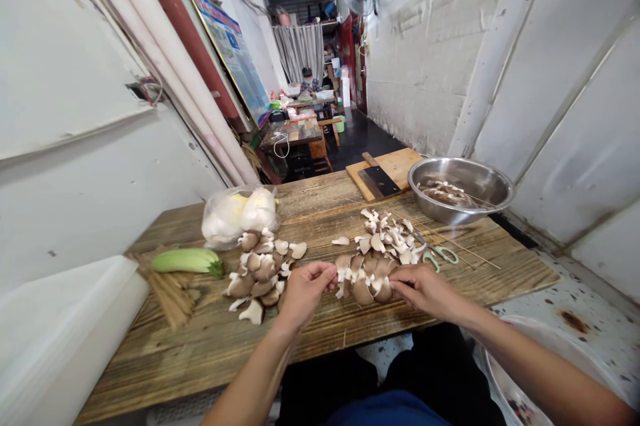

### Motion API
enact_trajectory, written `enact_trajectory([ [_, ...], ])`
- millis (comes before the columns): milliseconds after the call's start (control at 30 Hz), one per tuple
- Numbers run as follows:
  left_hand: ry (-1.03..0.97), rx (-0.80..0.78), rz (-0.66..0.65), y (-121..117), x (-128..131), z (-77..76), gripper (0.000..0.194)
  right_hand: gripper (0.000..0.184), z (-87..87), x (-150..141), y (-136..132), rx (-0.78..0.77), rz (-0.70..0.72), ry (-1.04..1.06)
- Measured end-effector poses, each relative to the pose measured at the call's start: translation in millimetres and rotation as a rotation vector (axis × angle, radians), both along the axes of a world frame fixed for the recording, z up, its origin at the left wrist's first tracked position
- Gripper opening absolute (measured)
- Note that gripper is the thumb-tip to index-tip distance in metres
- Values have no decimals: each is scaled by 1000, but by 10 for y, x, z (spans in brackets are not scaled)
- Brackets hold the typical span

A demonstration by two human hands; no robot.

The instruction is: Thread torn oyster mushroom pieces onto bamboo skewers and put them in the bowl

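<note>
A tight row of oyster mushrooms (367, 274) with brown caps and white stems spans the gap between my hands, just above the table's near side. My left hand (313, 283) pinches its left end with thumb and forefinger. At the right end, the fingers of my right hand (417, 286) are closed on the mushrooms. Any stick running through the row is hidden by the caps. Left of my left hand lies a pile of whole oyster mushrooms (263, 273). Behind the row is a heap of smaller mushroom pieces (387, 234), with green-handled scissors (443, 255) beside it.
Thin wooden skewers (463, 247) lie at the right, before a steel bowl (460, 213) holding mushrooms. A cleaver (380, 181) rests on a cutting board (403, 163). Leftward are a bagged pale vegetable (225, 218), a green zucchini (183, 260) and a white box (75, 339).
</note>
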State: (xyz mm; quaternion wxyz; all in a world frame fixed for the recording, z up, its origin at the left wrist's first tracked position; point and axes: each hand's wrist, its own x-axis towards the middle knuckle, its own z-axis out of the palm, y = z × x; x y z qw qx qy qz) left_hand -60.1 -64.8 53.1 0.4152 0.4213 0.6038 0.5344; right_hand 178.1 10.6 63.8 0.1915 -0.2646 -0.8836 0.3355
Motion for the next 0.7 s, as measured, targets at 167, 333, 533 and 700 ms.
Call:
enact_trajectory([
  [167, -47, -2, 22, 44, -46, -11, 30, 35, -15, -11, 44, 4, 12, 16],
  [333, -128, -13, 139, 54, -199, 4, 40, 35, 9, 162, 102, 41, 74, -56],
  [533, -115, 60, 118, 98, -238, 83, 45, 32, 131, 470, 38, 87, -83, 46],
  [700, 221, 132, 217, 173, -249, -3, 52, 30, 309, 929, 304, 218, -421, 123],
])
